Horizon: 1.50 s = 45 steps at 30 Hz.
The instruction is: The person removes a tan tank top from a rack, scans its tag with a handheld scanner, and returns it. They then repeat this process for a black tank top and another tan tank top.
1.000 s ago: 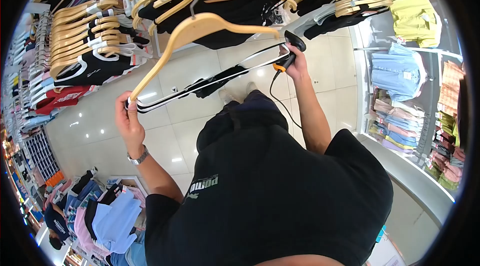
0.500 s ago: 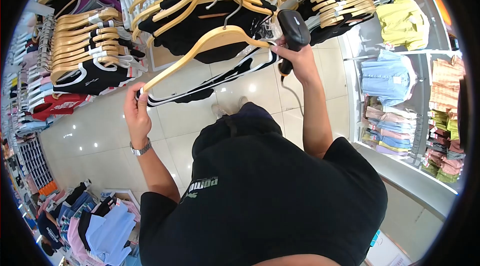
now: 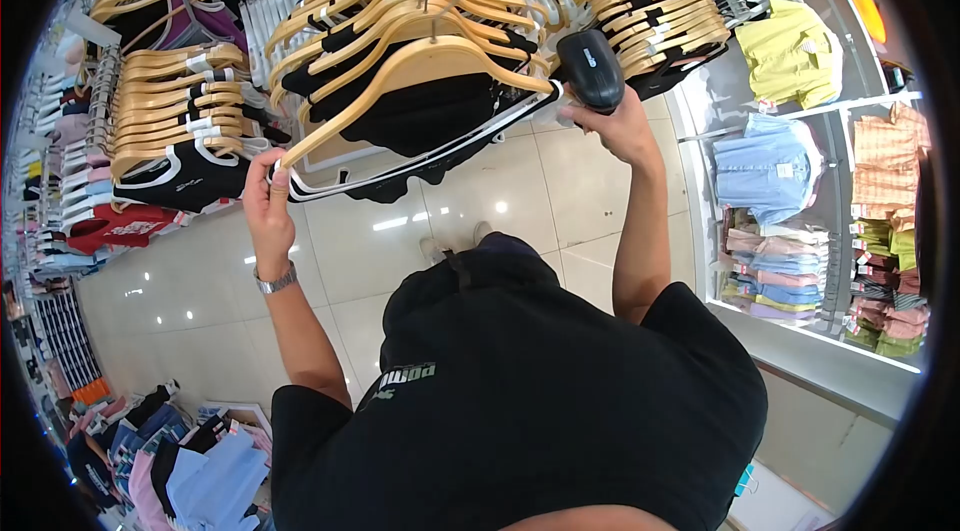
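My left hand (image 3: 268,206), with a metal watch (image 3: 275,279) at the wrist, pinches the left end of a wooden hanger (image 3: 435,49). From that hanger hangs a black garment (image 3: 400,187) with white-edged straps, in front of the other hangers on the rack. My right hand (image 3: 622,129) is wrapped round a black barcode scanner (image 3: 592,71), just right of the hanger's right end. The scanner's handle is hidden by my fingers.
More wooden hangers (image 3: 185,91) with black tops fill the rack to the left, and another row (image 3: 655,1) to the right. Shirts hang on a wall display, among them a blue shirt (image 3: 765,169). Folded clothes (image 3: 215,481) lie in a pile at lower left.
The hanger has moved up toward the rack, and its hook is now by the other hooks. My right hand has come off the hanger's right end, still with the scanner.
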Motion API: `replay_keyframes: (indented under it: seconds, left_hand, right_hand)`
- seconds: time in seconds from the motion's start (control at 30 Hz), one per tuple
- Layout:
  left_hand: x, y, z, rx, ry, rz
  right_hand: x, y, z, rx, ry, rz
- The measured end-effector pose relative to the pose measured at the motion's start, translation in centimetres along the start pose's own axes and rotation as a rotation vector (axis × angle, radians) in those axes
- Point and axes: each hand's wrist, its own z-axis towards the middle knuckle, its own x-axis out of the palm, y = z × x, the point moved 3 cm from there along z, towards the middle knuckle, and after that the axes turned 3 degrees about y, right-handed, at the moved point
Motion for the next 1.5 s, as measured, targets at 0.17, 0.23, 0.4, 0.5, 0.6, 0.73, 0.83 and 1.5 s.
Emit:
replay_keyframes:
  seconds: [0.17,0.23,0.4,0.5,0.6,0.73,0.83,1.5]
  left_hand:
    - [0.0,0.3,0.8,-0.025,0.011,0.025]
    - [0.1,0.0,1.3,-0.002,0.031,0.085]
    - [0.4,-2.0,2.4,0.013,0.104,0.189]
    - [0.8,-3.2,3.7,0.057,0.148,0.323]
    - [1.3,-3.8,4.9,0.103,0.181,0.391]
    - [1.8,-2.7,6.0,0.107,0.178,0.384]
    - [2.1,-3.1,6.6,0.067,0.222,0.436]
    - [0.5,2.7,6.4,-0.11,0.101,0.049]
  right_hand:
    - [-1.0,-0.9,-0.2,0.076,0.0,0.033]
    - [-1.0,-0.9,-0.1,0.074,-0.008,0.031]
    - [-0.8,-0.2,-0.1,0.049,-0.048,0.012]
    - [-0.9,-0.6,0.3,-0.04,-0.076,-0.004]
    - [-1.4,-0.2,0.4,-0.02,-0.034,-0.006]
    - [-1.7,1.1,0.5,0.287,-0.058,-0.081]
    - [-1.2,0.4,1.4,0.263,-0.146,-0.135]
    - [0.2,-2.5,3.5,0.203,-0.059,-0.008]
